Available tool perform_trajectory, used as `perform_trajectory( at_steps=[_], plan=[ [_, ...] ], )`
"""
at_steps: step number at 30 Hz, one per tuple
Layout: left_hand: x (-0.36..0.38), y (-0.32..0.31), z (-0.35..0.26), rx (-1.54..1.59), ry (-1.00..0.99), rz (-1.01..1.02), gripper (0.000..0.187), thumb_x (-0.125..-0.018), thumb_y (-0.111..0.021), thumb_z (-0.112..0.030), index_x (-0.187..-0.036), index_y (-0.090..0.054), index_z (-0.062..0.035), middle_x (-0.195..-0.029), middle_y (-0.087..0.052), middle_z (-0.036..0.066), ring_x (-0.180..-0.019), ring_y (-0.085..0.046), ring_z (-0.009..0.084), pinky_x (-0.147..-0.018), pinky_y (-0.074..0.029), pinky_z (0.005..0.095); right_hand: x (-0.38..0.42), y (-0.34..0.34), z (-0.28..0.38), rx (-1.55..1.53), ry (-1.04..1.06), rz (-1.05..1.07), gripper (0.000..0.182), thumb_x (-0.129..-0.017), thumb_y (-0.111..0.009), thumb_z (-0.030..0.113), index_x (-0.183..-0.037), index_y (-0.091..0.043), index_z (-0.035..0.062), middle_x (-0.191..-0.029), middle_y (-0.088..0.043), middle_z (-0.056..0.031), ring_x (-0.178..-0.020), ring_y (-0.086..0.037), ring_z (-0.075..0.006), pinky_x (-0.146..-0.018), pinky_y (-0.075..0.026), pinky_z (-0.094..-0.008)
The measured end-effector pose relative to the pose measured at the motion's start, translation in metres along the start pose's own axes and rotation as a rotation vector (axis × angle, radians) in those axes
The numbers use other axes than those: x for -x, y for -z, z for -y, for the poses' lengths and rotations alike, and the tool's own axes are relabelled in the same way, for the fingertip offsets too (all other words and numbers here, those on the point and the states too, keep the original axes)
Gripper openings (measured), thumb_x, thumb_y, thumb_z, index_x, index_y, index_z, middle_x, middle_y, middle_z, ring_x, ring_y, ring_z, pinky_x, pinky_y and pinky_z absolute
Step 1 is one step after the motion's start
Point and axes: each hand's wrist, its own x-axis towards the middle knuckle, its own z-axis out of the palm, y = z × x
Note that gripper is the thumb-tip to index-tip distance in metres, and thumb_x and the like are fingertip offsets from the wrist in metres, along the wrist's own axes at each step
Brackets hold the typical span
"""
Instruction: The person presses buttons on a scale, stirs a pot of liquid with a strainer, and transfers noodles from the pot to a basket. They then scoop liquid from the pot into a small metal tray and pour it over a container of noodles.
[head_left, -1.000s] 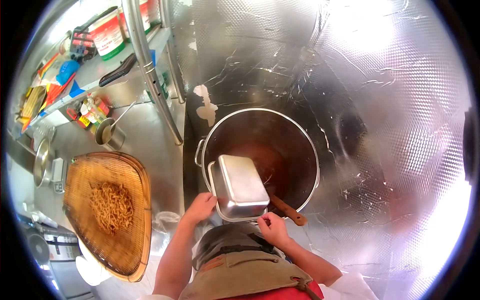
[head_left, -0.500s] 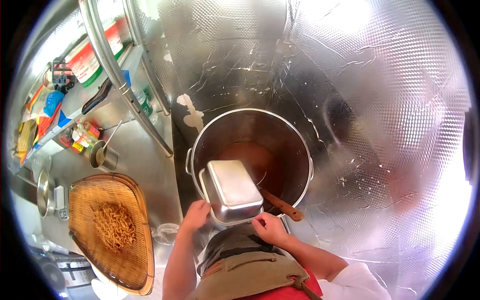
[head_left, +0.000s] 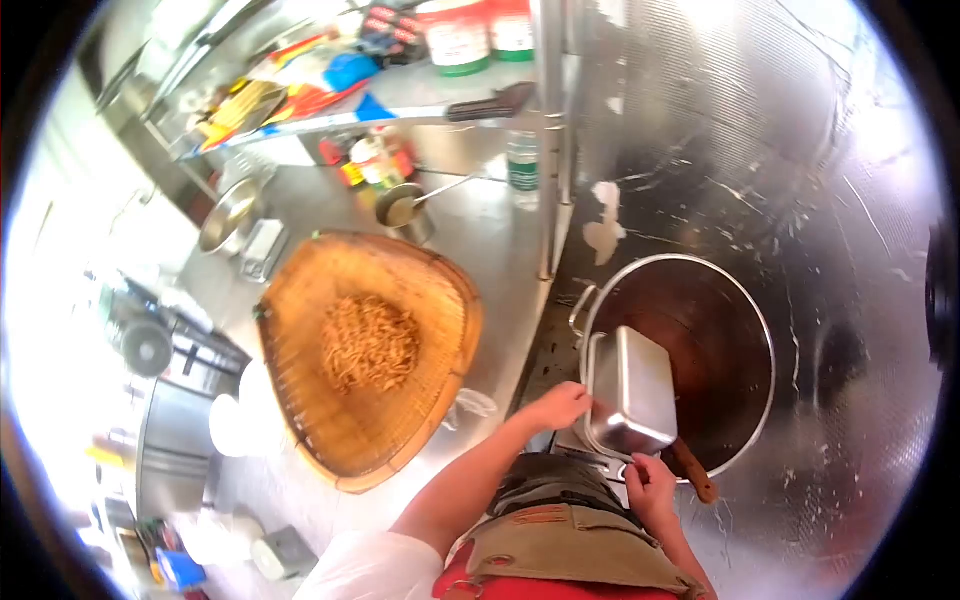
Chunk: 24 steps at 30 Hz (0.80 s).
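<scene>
A rectangular stainless steel pan [head_left: 645,385] is turned bottom-up over the near left part of a large metal pot [head_left: 768,375]. My left hand [head_left: 560,406] is closed on the pan's left rim. At the near corner my right hand [head_left: 652,485] pinches the rim. Reddish-brown contents [head_left: 712,372] show deep in the pot, partly covered by the pan. A utensil with a wooden handle [head_left: 697,474] leans out over the pot's near rim, beside my right hand. The inside of the pan faces down and is hidden.
Left of the pot stands a steel counter [head_left: 500,330]. On it sit a woven bamboo basket [head_left: 300,390] with brown strips [head_left: 370,343], a metal cup [head_left: 405,212], a steel bowl [head_left: 230,218] and a scale [head_left: 263,250]. A post [head_left: 548,180] supports a loaded shelf [head_left: 420,95].
The view has swung left, so pot, pan and hands appear farther right and more of the counter shows. Both hands still hold the upturned pan over the pot.
</scene>
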Motion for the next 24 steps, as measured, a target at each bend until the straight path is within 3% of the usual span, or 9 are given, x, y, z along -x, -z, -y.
perform_trajectory(
  at_steps=[9, 16, 21, 24],
  plan=[
    [-0.003, -0.005, 0.015, 0.05, -0.029, -0.034, 0.031, -0.088, -0.05, -0.023, -0.08, -0.058, 0.0059, -0.071, -0.06, 0.018, -0.066, -0.057, 0.0221, -0.062, -0.044, 0.0383, -0.007, -0.002, 0.006, 0.039, 0.004, 0.148, 0.023, -0.083, -0.066, 0.013, -0.101, -0.066, -0.0011, -0.086, -0.067, -0.0175, -0.072, -0.067, -0.0243, -0.068, -0.053, -0.0324],
    [-0.014, -0.014, 0.036, 0.048, -0.065, -0.055, 0.031, -0.086, -0.051, -0.023, -0.082, -0.059, 0.0063, -0.078, -0.061, 0.024, -0.073, -0.059, 0.0317, -0.068, -0.045, 0.0412, -0.008, -0.003, 0.009, -0.01, -0.015, 0.156, 0.019, -0.084, -0.065, 0.01, -0.097, -0.066, -0.0033, -0.082, -0.067, -0.0162, -0.068, -0.065, -0.0184, -0.064, -0.052, -0.0292],
    [-0.015, -0.014, 0.034, 0.008, -0.036, -0.056, 0.031, -0.086, -0.052, -0.024, -0.083, -0.06, 0.0056, -0.084, -0.061, 0.025, -0.079, -0.059, 0.0367, -0.071, -0.045, 0.0421, -0.008, -0.005, 0.002, 0.011, 0.025, 0.133, 0.019, -0.084, -0.064, 0.01, -0.096, -0.066, -0.0034, -0.08, -0.067, -0.0163, -0.067, -0.065, -0.019, -0.065, -0.052, -0.0297],
    [-0.011, -0.013, 0.031, 0.014, -0.029, -0.061, 0.031, -0.086, -0.052, -0.024, -0.084, -0.06, 0.0053, -0.085, -0.061, 0.025, -0.078, -0.059, 0.0339, -0.07, -0.046, 0.0414, -0.008, -0.003, 0.011, 0.021, 0.026, 0.137, 0.019, -0.083, -0.064, 0.011, -0.097, -0.067, -0.0017, -0.081, -0.067, -0.0169, -0.069, -0.066, -0.0217, -0.066, -0.052, -0.0313]
  ],
)
